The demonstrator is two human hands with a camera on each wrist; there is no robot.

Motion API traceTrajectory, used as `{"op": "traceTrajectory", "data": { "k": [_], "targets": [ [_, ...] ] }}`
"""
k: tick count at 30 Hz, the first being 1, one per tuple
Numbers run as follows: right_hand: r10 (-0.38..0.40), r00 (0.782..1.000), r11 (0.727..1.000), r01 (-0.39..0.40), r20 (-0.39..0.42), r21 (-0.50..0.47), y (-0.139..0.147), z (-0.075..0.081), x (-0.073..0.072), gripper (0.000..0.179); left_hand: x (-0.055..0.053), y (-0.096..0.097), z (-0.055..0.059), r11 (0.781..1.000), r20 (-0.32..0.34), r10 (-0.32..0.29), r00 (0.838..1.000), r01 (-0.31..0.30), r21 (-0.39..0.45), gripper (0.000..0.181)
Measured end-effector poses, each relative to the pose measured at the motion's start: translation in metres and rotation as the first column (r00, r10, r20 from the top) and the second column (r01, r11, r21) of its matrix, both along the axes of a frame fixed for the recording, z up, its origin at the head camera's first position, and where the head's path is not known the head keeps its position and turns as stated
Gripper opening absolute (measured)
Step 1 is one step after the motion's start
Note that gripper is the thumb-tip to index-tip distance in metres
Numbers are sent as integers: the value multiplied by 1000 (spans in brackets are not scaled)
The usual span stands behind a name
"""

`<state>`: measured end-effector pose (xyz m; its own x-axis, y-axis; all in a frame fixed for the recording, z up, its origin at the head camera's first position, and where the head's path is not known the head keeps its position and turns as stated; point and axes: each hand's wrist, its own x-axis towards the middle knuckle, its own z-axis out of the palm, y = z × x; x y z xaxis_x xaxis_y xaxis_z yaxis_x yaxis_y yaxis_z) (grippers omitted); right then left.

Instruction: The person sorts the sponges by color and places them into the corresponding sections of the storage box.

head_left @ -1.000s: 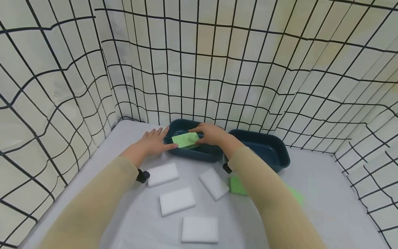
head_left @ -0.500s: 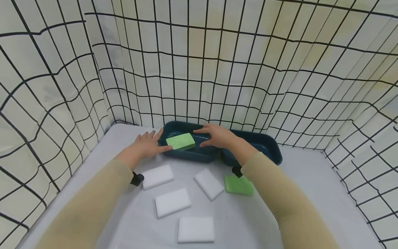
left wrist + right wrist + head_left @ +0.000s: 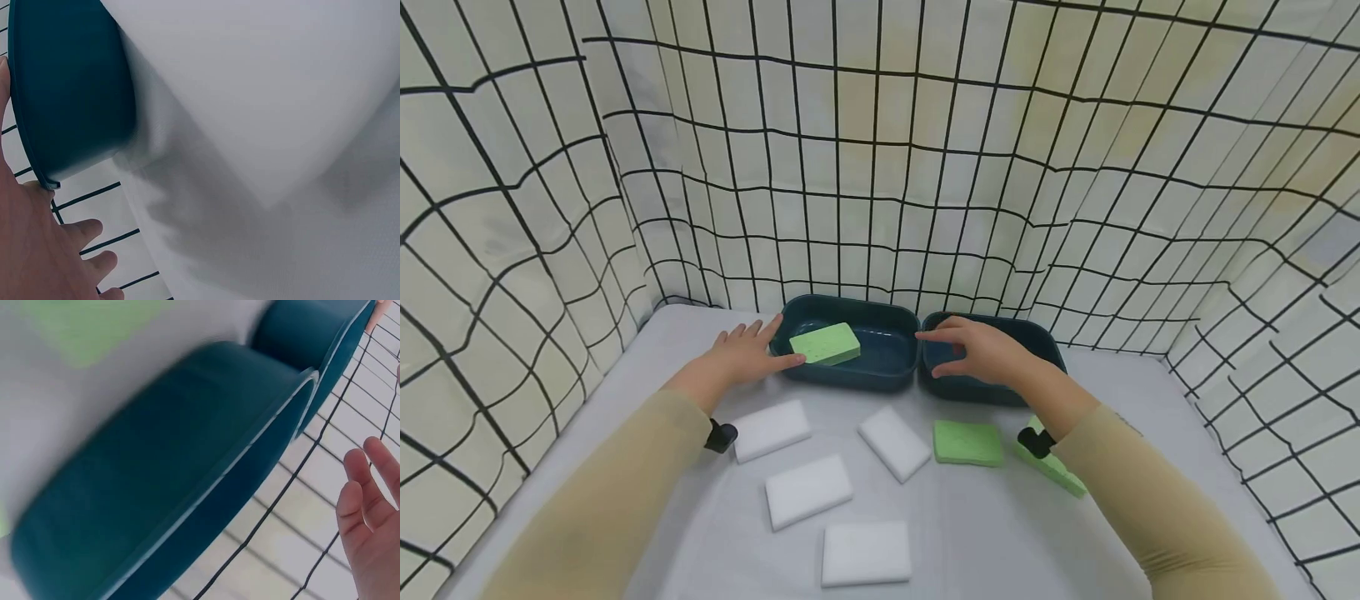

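A light green sponge [image 3: 826, 343] lies tilted inside the left dark teal bin [image 3: 850, 380], towards its left end. My left hand [image 3: 737, 358] rests at that bin's left end, fingers spread and thumb over the rim near the sponge. In the left wrist view, the same hand [image 3: 44, 244] touches the bin's rim. Over the right dark teal bin [image 3: 1045, 337] is my right hand [image 3: 981, 350], fingers loosely bent and holding nothing. Two more green sponges lie on the table: one flat [image 3: 967, 443], the other [image 3: 1060, 477] partly hidden behind my right wrist.
Several white sponge blocks [image 3: 808, 490] are scattered over the white-covered table [image 3: 970, 533] in front of the bins. Black wire grid walls [image 3: 880, 192] stand close behind the bins and along both sides. The two bins stand end to end.
My right hand has let go of the green sponge in the left bin and moved right, over the right bin. My left hand stays at the left bin's rim.
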<state>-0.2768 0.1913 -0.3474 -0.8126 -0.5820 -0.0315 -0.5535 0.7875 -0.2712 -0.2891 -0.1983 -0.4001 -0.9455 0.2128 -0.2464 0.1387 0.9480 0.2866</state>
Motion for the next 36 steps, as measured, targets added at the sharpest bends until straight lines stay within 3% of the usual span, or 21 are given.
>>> {"op": "traceTrajectory", "data": {
  "k": [9, 19, 27, 36],
  "targets": [
    [-16, 1000, 998, 15, -19, -57, 49, -10, 35, 62, -1, -1, -1, 1000, -8, -1, 1000, 1, -12, 113],
    [-27, 998, 997, 31, 57, -74, 63, -31, 59, 57, -4, -2, -4, 1000, 9, 1, 1000, -1, -1, 115],
    [-50, 996, 997, 45, 71, 61, 71, -51, 65, 58, -3, -1, -1, 1000, 17, 5, 1000, -5, 9, 114],
    [-25, 997, 990, 15, 73, 141, 72, -61, 68, 57, -5, 0, -2, 1000, 26, 5, 1000, -5, 6, 114]
  ]
}}
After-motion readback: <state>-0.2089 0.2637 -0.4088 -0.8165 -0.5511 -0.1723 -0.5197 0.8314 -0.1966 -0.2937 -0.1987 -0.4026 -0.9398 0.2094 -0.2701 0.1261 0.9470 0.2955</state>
